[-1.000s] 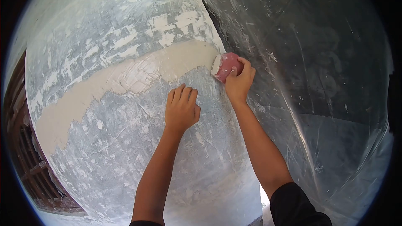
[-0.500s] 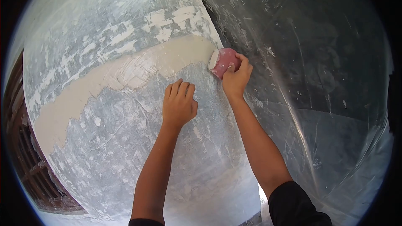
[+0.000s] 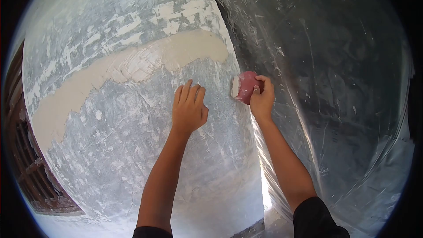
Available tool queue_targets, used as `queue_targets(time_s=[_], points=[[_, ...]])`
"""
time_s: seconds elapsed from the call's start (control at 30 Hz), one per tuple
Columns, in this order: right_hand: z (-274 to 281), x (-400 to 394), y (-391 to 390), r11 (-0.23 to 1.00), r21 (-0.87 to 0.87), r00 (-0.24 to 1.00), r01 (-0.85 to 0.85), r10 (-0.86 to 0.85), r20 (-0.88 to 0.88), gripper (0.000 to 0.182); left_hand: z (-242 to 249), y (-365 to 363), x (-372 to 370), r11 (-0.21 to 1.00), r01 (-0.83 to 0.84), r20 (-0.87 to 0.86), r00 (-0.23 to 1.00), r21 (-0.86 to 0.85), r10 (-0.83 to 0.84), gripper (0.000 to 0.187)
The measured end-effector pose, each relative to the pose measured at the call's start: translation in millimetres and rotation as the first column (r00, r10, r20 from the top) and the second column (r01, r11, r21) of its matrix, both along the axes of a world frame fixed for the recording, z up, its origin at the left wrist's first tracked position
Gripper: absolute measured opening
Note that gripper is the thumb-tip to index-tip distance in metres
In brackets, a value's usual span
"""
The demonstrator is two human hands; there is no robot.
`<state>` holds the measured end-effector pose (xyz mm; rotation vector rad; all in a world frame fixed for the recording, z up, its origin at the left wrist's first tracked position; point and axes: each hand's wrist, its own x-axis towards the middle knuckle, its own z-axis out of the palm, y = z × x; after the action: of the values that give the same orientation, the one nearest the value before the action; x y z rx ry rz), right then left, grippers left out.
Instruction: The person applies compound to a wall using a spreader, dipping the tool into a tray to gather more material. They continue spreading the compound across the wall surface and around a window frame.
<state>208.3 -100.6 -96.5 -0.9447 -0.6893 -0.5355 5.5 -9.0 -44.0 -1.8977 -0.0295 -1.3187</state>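
Note:
My right hand (image 3: 262,100) pinches a reddish-pink putty spreader (image 3: 247,87) between thumb and fingers. Pale filler coats the spreader's left edge, which overlaps the right border of the wall. On the grey, patchy wall (image 3: 145,150), a long beige band of wet filler (image 3: 194,46) slopes down toward the left. Below that band, my left hand (image 3: 189,108) is against the wall with its back toward me, fingers loosely bent and slightly apart. Nothing shows in it, though the palm is hidden.
Dark, shiny plastic sheeting (image 3: 343,75) hangs along the wall's right edge, creased and spotted with white. A brown barred window frame (image 3: 37,174) lies at the far left. Bright light comes through a narrow gap (image 3: 265,189) beside the lower right of the wall.
My right hand has moved down and to the right with the spreader, leaving the right end of the filler band. My left hand has stayed nearly in place.

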Motion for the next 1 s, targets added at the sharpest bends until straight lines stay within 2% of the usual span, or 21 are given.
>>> queue_targets(time_s=[0.17,0.27,0.37,0.43,0.57,0.73,0.8,0.87,0.93,1.0], points=[[-30.1,-6.1,-11.4,0.997,-0.042,0.997,-0.071,0.069,-0.028,0.027,-41.9,-14.1,4.5,0.996,0.041,-0.025,0.999,-0.078,-0.044,0.045],[-53.1,-13.9,-27.3,0.998,-0.032,0.998,-0.052,0.053,0.043,0.027,-72.3,-23.9,7.1,0.987,0.085,-0.044,0.995,-0.135,-0.092,0.044],[-76.0,-14.7,-40.3,0.991,-0.086,0.995,-0.098,0.097,-0.019,0.022,-97.6,-33.4,10.3,0.975,0.143,-0.069,0.985,-0.172,-0.156,0.043],[-86.1,-21.9,-56.1,0.980,-0.105,0.979,-0.171,0.157,-0.129,0.020,-111.5,-39.9,11.4,0.957,0.174,-0.087,0.976,-0.231,-0.199,0.043],[-114.5,-31.0,-79.7,0.996,-0.085,0.996,-0.040,0.033,-0.079,0.017,-140.3,-57.2,12.8,0.917,0.231,-0.080,0.960,-0.325,-0.270,0.043],[-154.7,-55.4,-125.6,0.981,-0.176,0.971,-0.086,0.043,-0.235,0.016,-184.9,-89.2,10.0,0.839,0.307,-0.083,0.921,-0.450,-0.381,0.042],[-178.1,-59.3,-143.4,0.974,-0.221,0.968,-0.047,-0.009,-0.250,0.016,-207.3,-104.3,10.9,0.798,0.341,-0.076,0.899,-0.497,-0.432,0.042],[-199.0,-63.5,-164.3,0.963,-0.270,0.964,-0.018,-0.055,-0.262,0.016,-232.9,-122.1,12.2,0.754,0.366,-0.065,0.878,-0.545,-0.473,0.042],[-219.7,-71.1,-185.8,0.961,-0.263,0.932,-0.085,-0.016,-0.361,0.015,-263.1,-142.6,11.0,0.672,0.379,-0.012,0.866,-0.637,-0.500,0.043],[-245.5,-74.3,-206.2,0.943,-0.331,0.921,-0.046,-0.088,-0.379,0.015,-297.8,-163.3,11.0,0.625,0.379,-0.007,0.851,-0.682,-0.525,0.043]])
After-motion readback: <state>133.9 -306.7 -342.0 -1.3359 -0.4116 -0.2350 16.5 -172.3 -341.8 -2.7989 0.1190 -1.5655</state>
